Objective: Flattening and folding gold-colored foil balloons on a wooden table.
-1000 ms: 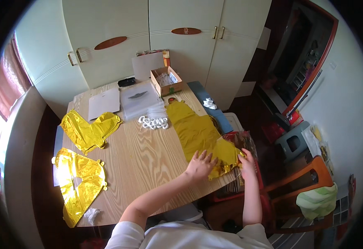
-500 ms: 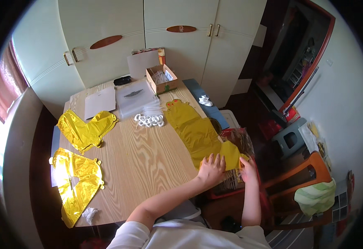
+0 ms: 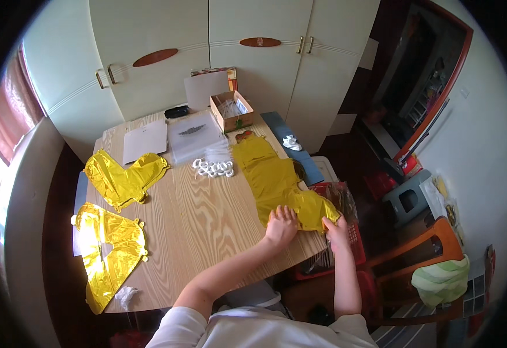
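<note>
Head view: only one camera here, looking down over a wooden table with pale cupboards on the far side.
Foil balloon: flat gold foil balloon runs from the middle of the table to its near right corner, with the near end hanging a bit past the edge.
Left hand: left hand lies palm down, fingers spread, flat on the near end of the foil. It's pressing rather than gripping.
Right hand: right hand is at the table corner with fingers closed on the balloon's near right tip, pinching the edge.
Doing it well: looks like smoothing or flattening to me. I'd keep the flat palm steady as an anchor and pull only gently with the pinch, since foil creases easily and the overhang could drag on the table edge.
Left side: two more gold foil balloons, one far left and one near left, well apart from the hands.
Far side: white plastic rings, clear sleeves, open cardboard box.
Off the table: red crate just beyond the corner, orange chair on the right.
</note>
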`<state>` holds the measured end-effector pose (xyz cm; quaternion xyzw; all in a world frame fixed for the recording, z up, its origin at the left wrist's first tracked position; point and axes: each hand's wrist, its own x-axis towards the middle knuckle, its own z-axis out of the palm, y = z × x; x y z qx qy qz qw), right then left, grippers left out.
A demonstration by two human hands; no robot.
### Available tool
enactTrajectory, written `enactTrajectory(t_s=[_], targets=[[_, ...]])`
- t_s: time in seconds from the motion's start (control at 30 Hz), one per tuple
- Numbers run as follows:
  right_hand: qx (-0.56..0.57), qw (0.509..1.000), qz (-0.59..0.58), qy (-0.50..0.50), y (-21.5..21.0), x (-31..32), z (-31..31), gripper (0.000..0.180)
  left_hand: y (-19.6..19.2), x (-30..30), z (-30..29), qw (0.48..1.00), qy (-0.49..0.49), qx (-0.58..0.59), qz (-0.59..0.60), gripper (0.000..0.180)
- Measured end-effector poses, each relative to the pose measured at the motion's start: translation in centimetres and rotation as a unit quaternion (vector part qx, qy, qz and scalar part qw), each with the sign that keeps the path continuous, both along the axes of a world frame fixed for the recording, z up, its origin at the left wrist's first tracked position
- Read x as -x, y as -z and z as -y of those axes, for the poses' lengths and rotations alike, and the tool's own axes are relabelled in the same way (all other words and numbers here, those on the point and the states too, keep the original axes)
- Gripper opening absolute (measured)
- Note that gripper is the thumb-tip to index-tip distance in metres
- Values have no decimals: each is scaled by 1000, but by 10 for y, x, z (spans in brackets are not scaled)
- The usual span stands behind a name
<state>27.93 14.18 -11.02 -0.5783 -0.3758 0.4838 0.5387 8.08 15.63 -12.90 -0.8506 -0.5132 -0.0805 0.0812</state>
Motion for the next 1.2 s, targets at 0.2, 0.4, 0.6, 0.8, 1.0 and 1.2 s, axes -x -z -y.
enactTrajectory(t_s=[0.2, 0.4, 0.6, 0.8, 1.0, 1.2], targets=[[21, 998, 50, -21, 12, 4, -2, 55, -8, 26, -10, 1000, -8, 24, -7, 47], [-30, 988, 146, -26, 27, -4, -14, 55, -3, 16, -16, 998, -47, 41, -24, 49], [9, 980, 197, 2, 11, -6, -13, 54, -6, 12, -22, 997, -55, 49, -39, 53], [-94, 940, 327, 17, -22, 20, 20, 46, -19, 17, 10, 996, -16, 64, 53, 80], [-165, 976, -84, -117, -78, 104, 73, 19, -72, 85, 83, 911, 54, 226, 339, 58], [-98, 878, -351, -311, -81, 224, 94, 23, -62, 165, 171, 770, 44, 250, 586, 23]])
